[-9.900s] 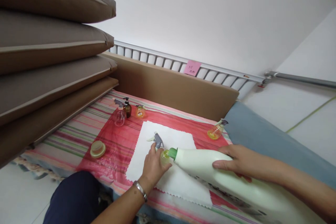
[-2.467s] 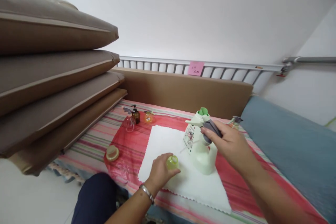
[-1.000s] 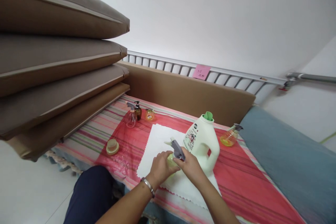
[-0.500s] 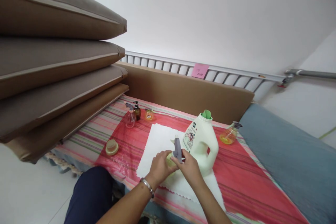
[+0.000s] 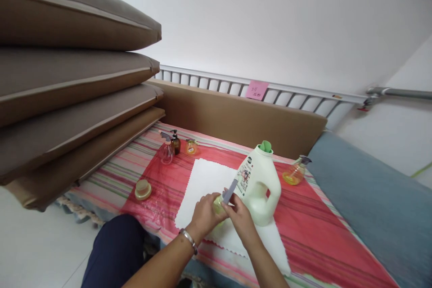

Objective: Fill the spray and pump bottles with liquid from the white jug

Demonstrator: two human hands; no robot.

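Observation:
My left hand point(image 5: 205, 213), with a metal bracelet at the wrist, is wrapped round a small clear spray bottle point(image 5: 218, 205) with yellowish content. My right hand point(image 5: 239, 216) has its fingers closed on the bottle's grey trigger spray head point(image 5: 230, 191), at the neck. Both hands are above a white scallop-edged sheet point(image 5: 202, 180). Just beyond them, to the right, a large pale green jug point(image 5: 258, 175) stands upright on the sheet, with a green piece in its mouth. The lower part of the spray bottle is mostly hidden by my fingers.
A round pale cap point(image 5: 143, 189) lies at the left on the red striped cloth point(image 5: 313, 220). Behind are a pink spray bottle point(image 5: 166, 150), a brown pump bottle point(image 5: 176, 142) and a small yellow bottle point(image 5: 191, 147). Another spray bottle point(image 5: 294, 173) stands right. Cushions point(image 5: 81, 72) are stacked left.
The grey spray head has turned at the bottle's neck, and its nozzle now points another way. My right hand has shifted slightly with it; my left hand keeps its hold on the bottle.

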